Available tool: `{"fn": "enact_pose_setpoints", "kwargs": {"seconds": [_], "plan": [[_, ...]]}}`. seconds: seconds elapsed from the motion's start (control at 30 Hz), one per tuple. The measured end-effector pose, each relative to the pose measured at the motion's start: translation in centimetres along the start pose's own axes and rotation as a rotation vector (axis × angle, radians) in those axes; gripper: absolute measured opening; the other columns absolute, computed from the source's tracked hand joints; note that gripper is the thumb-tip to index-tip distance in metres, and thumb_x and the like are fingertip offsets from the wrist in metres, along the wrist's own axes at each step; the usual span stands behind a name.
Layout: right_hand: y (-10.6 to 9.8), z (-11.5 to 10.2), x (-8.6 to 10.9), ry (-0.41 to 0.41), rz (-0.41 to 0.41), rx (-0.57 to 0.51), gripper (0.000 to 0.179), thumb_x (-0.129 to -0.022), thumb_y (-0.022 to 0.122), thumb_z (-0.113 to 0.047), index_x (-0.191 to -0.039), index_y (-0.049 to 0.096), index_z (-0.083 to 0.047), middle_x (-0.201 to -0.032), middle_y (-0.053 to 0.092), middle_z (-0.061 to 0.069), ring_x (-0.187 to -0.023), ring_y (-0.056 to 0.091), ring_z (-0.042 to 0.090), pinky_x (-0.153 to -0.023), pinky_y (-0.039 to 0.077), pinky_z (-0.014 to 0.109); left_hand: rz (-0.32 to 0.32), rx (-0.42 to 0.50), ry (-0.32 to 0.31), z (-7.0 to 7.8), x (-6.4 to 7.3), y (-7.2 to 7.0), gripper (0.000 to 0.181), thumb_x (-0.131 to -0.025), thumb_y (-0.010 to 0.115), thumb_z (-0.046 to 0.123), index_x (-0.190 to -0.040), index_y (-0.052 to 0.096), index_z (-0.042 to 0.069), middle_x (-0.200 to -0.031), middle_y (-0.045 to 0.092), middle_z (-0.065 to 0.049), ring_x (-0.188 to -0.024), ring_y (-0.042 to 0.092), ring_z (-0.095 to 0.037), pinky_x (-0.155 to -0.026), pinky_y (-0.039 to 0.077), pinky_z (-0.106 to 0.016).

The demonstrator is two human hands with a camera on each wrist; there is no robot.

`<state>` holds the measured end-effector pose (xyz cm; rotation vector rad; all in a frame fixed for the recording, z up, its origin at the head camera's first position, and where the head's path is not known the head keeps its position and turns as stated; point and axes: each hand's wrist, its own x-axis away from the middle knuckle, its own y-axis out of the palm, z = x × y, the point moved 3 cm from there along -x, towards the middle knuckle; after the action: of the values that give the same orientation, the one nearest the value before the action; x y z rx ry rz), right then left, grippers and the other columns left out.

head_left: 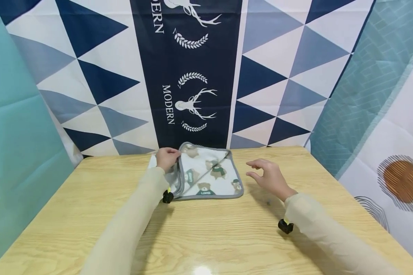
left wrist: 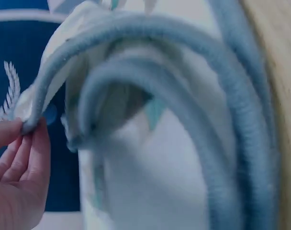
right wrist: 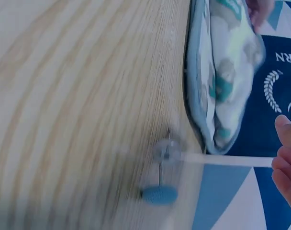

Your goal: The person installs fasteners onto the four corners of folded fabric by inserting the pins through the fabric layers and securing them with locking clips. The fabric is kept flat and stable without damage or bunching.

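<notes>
Your left hand [head_left: 168, 157] pinches the soft, grey-piped cloth [head_left: 206, 173] at ten o'clock; at three, your right hand [head_left: 269, 177] curves, grip apart, over grained counter [head_left: 223, 233].

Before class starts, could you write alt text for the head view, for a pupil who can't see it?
A person's left hand pinches the edge of a folded, grey-trimmed white bear-print cloth on a pale wooden table. The empty right hand hovers apart, to the right.

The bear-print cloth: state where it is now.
In the head view, the bear-print cloth lies near the far edge of the wooden table, left of the right hand, one edge pinched by the left hand.
</notes>
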<state>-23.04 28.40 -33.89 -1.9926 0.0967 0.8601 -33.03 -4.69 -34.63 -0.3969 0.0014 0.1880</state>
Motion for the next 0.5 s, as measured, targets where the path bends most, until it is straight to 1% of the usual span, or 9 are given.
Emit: {"fn": "enact_pose_setpoints", "kwargs": {"seconds": [0.03, 0.1, 0.17, 0.2, 0.3, 0.37, 0.43, 0.5], "plan": [[0.0, 0.2, 0.1, 0.004, -0.006, 0.002, 0.031, -0.076, 0.079, -0.008, -0.105, 0.072, -0.003, -0.098, 0.074, 0.012, -0.084, 0.069, 0.025, -0.073, 0.055, 0.043, -0.006, 0.002, -0.047, -0.6, -0.2, -0.2, 0.019, -0.089, 0.067, 0.016, -0.098, 0.072, 0.0, -0.096, 0.072, -0.016, -0.066, 0.066, -0.012, -0.063, 0.053, -0.023], [0.0, 0.6, 0.4, 0.013, -0.02, 0.007, 0.029, -0.076, 0.08, -0.008, -0.103, 0.072, -0.003, -0.097, 0.074, 0.011, -0.082, 0.069, 0.025, -0.071, 0.055, 0.041, -0.015, -0.021, -0.115, -1.7, -0.3, -0.5, 0.02, -0.09, 0.065, 0.016, -0.1, 0.072, 0.001, -0.1, 0.071, -0.015, -0.072, 0.068, -0.014, -0.065, 0.053, -0.023], [0.0, 1.0, 0.7, 0.019, -0.044, 0.005, 0.028, -0.075, 0.08, -0.008, -0.101, 0.072, -0.003, -0.096, 0.074, 0.011, -0.08, 0.068, 0.024, -0.07, 0.055, 0.04, -0.026, -0.046, -0.146, -2.2, -0.4, -0.6, 0.02, -0.089, 0.065, 0.015, -0.101, 0.072, 0.001, -0.102, 0.071, -0.016, -0.076, 0.069, -0.018, -0.066, 0.053, -0.024], [0.0, 1.2, 0.8, 0.02, -0.062, 0.0, 0.027, -0.075, 0.08, -0.008, -0.1, 0.073, -0.003, -0.095, 0.074, 0.011, -0.079, 0.068, 0.023, -0.07, 0.056, 0.039, -0.026, -0.068, -0.147, -2.3, -0.4, -0.6, 0.02, -0.089, 0.065, 0.015, -0.102, 0.072, 0.001, -0.103, 0.072, -0.016, -0.079, 0.069, -0.02, -0.068, 0.053, -0.025], [0.2, 1.5, 1.0, 0.022, -0.146, -0.023, 0.024, -0.076, 0.079, -0.008, -0.099, 0.073, -0.003, -0.094, 0.074, 0.01, -0.078, 0.067, 0.02, -0.071, 0.057, 0.039, -0.026, -0.12, -0.114, -2.3, -0.1, -0.7, 0.023, -0.089, 0.065, 0.016, -0.106, 0.069, 0.001, -0.107, 0.07, -0.017, -0.091, 0.068, -0.026, -0.077, 0.054, -0.031], [0.3, 1.4, 1.1, 0.021, -0.215, -0.035, 0.022, -0.077, 0.079, -0.008, -0.097, 0.073, -0.003, -0.092, 0.074, 0.009, -0.076, 0.066, 0.017, -0.071, 0.057, 0.038, -0.044, -0.168, -0.058, -1.8, 0.2, -0.7, 0.029, -0.089, 0.065, 0.018, -0.112, 0.065, 0.0, -0.114, 0.067, -0.019, -0.102, 0.065, -0.03, -0.086, 0.053, -0.036], [0.2, 1.2, 1.2, 0.01, -0.295, -0.043, 0.018, -0.077, 0.078, -0.008, -0.095, 0.073, -0.004, -0.09, 0.074, 0.007, -0.074, 0.064, 0.012, -0.07, 0.057, 0.036, -0.068, -0.222, 0.015, -1.1, 0.6, -0.4, 0.035, -0.09, 0.063, 0.019, -0.12, 0.06, -0.001, -0.122, 0.063, -0.02, -0.112, 0.061, -0.032, -0.094, 0.051, -0.04], [0.1, 0.8, 1.4, -0.019, -0.38, -0.045, 0.014, -0.078, 0.077, -0.009, -0.091, 0.074, -0.005, -0.086, 0.074, 0.004, -0.073, 0.062, 0.007, -0.068, 0.057, 0.033, -0.088, -0.288, 0.094, -0.2, 1.1, -0.1, 0.04, -0.091, 0.062, 0.017, -0.125, 0.056, -0.003, -0.125, 0.061, -0.022, -0.117, 0.058, -0.034, -0.098, 0.05, -0.043]]}}
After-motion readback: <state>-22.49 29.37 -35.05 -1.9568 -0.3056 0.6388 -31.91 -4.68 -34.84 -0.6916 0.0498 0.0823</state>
